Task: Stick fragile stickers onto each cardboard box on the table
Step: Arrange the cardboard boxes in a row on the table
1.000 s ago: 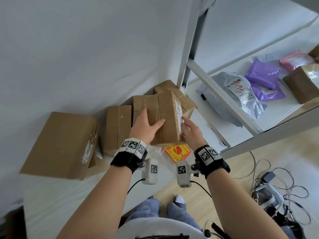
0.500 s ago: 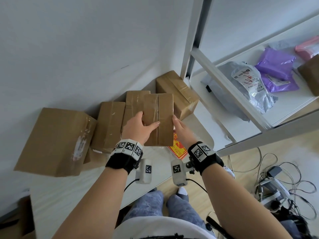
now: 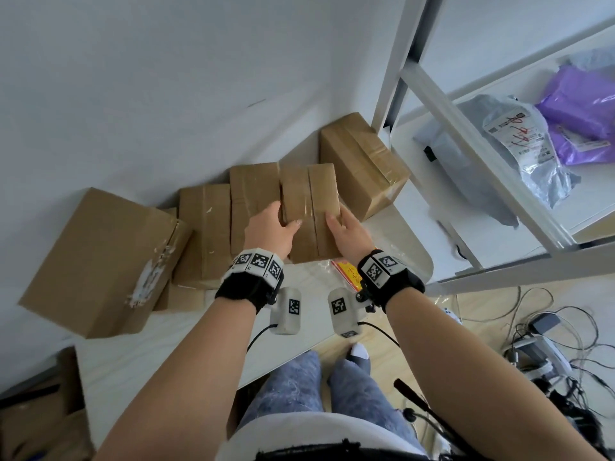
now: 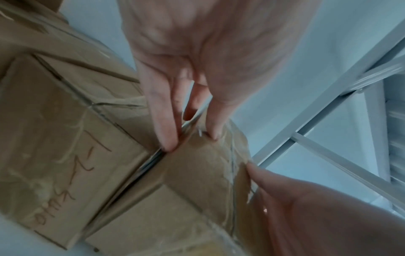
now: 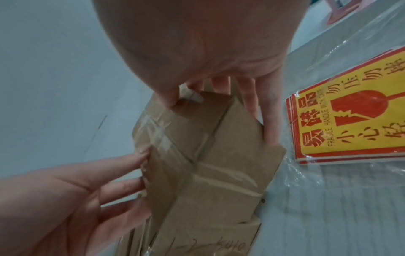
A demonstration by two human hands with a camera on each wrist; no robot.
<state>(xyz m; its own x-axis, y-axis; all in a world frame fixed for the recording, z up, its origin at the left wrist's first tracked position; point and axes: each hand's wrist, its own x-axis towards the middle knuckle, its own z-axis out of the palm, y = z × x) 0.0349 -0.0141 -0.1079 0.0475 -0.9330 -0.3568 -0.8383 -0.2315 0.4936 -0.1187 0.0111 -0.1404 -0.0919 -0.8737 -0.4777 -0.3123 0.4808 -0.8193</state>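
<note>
Gripping one small taped cardboard box (image 3: 311, 211) from both flanks: left hand (image 3: 271, 227) at 9 o'clock with thumb over the top face and fingers (image 4: 163, 121) down the side, right hand (image 3: 347, 227) at 3 o'clock with thumb on top and fingers (image 5: 252, 97) curled along the far side. Resting on the white table (image 3: 199, 331), near its front edge. Lying just at 5 o'clock of that box, a stack of yellow-and-red fragile stickers (image 5: 350, 124) in clear wrap, close to the table's rounded right corner; exact count of stickers impossible to tell. Pressed against the held box at 9 o'clock, a second tall box (image 3: 253, 201), then a third (image 3: 203, 234) in the same row. Farther toward 9 o'clock, a large box (image 3: 100, 261) with a torn label, tilted. Toward 1 o'clock, a fifth box (image 3: 362, 161) against the wall, just beside the white shelf frame (image 3: 466, 141). Five boxes counted in all. Bare tabletop open toward 7 o'clock. Two purple mailers (image 3: 579, 124) and two grey ones (image 3: 519, 144) on the shelf at 2 o'clock.
</note>
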